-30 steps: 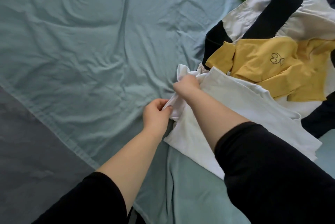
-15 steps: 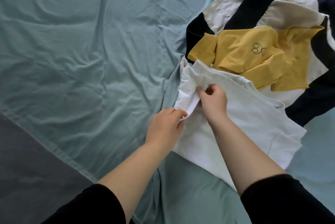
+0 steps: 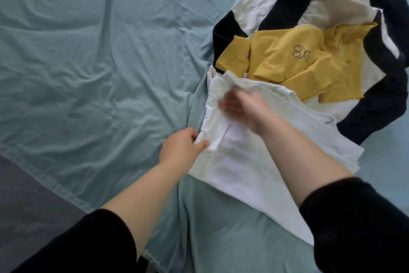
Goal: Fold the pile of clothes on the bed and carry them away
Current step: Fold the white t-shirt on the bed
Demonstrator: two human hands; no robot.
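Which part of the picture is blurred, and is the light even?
Head view: the right hand is smeared by motion over the white garment, fingers unreadable; the left hand, pinching the garment's edge, is sharp; light is soft and even, no glare on the bed sheet.

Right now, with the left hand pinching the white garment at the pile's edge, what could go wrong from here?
1. The white garment's far edge meets the yellow top; pulling it out could drag that top along and muddle the pile.
2. Only the left hand plainly pinches an edge; the right hand is blurred over the cloth, its grip unclear, so the garment may bunch rather than spread flat.
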